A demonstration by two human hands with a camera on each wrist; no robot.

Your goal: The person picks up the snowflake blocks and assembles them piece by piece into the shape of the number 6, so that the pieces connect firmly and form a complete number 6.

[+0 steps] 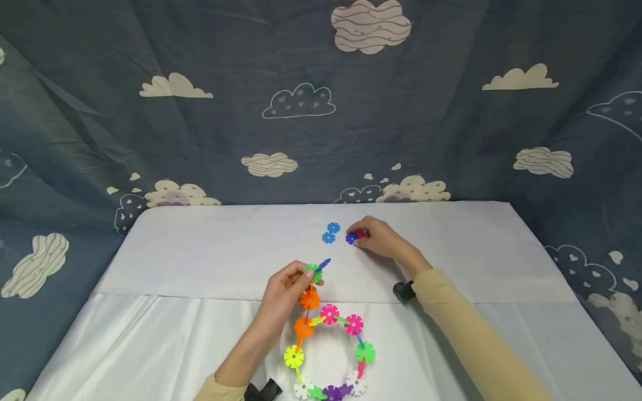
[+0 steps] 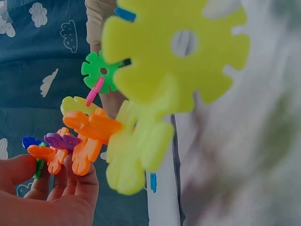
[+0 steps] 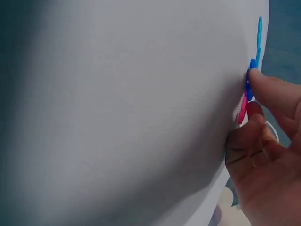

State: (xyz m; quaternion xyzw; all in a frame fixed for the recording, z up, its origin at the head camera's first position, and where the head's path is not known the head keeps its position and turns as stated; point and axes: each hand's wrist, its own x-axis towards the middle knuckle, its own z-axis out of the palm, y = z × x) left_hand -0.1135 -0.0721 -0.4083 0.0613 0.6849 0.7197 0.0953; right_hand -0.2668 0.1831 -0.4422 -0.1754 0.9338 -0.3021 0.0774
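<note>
In the head view my left hand (image 1: 288,287) pinches a green notched disc (image 1: 314,273) between thumb and fingers. A dark blue disc (image 1: 323,264) is slotted edge-on into it. From the green disc, orange discs (image 1: 310,299) run down to a ring of interlocked discs, among them a yellow disc (image 1: 293,356) and a pink disc (image 1: 354,324). At the back of the table my right hand (image 1: 378,236) holds a flat dark blue disc (image 1: 351,238) at its edge. A pinkish-red disc (image 3: 242,110) lies against that disc, partly hidden by the fingers.
Two light blue discs (image 1: 328,238) lie to the left of the right hand. White cloth covers the table (image 1: 200,250), with a seam across it. Behind hangs a dark curtain (image 1: 225,133) with cloud prints. Each wrist carries a black camera mount (image 1: 403,291).
</note>
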